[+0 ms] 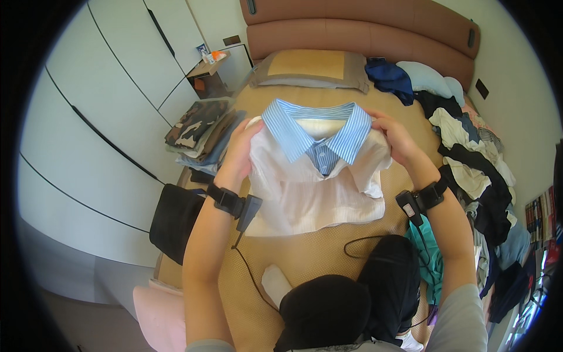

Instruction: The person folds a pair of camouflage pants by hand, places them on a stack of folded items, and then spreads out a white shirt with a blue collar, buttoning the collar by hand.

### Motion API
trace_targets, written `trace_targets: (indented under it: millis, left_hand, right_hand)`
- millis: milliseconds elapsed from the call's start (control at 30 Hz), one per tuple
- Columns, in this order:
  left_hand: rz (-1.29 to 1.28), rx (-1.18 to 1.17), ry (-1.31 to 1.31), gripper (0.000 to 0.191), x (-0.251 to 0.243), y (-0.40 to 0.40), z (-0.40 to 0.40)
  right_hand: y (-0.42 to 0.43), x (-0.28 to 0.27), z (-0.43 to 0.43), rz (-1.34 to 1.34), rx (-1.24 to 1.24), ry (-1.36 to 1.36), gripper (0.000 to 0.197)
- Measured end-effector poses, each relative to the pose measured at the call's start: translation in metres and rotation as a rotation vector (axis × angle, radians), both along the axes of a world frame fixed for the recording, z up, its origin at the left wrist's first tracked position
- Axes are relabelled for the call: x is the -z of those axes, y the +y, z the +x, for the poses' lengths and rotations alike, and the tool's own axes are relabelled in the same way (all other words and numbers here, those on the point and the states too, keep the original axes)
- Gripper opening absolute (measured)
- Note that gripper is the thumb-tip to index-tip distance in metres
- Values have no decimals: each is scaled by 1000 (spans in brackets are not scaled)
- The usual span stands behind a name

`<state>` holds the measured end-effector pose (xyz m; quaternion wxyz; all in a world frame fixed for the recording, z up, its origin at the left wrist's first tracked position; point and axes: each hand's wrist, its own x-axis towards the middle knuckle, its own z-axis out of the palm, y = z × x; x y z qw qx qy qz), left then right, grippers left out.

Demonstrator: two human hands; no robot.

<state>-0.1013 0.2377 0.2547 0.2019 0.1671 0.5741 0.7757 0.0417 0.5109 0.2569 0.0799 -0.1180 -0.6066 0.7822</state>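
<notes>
A white short-sleeved top is spread in front of me, its lower hem towards my legs. Its collar is blue with white stripes, above a striped buttoned placket. My left hand grips the shoulder on the left side, thumb on top of the cloth. The opposite shoulder is pinched in my right hand, close by the collar. Some fingers are hidden behind the fabric. Each wrist wears a black strap with a small device and a cable.
Left of the top stands a stack of folded clothes, camouflage cloth uppermost. A black bag-like item sits nearer me. Rumpled clothes line the bed's right side. A pillow lies at the headboard. Cables trail over the woven mat.
</notes>
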Motion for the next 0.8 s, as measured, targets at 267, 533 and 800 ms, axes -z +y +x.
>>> trace_targets:
  millis: [267, 533, 800]
  left_hand:
    - [222, 71, -79, 28, 15, 1, 4]
    - [294, 57, -65, 26, 9, 6, 14]
    - [272, -13, -33, 24, 8, 8, 16]
  right_hand:
    - [3, 3, 5, 54, -63, 56, 42]
    - [-2, -13, 21, 496, -359, 169, 68]
    - [-15, -4, 20, 818, -104, 293, 39]
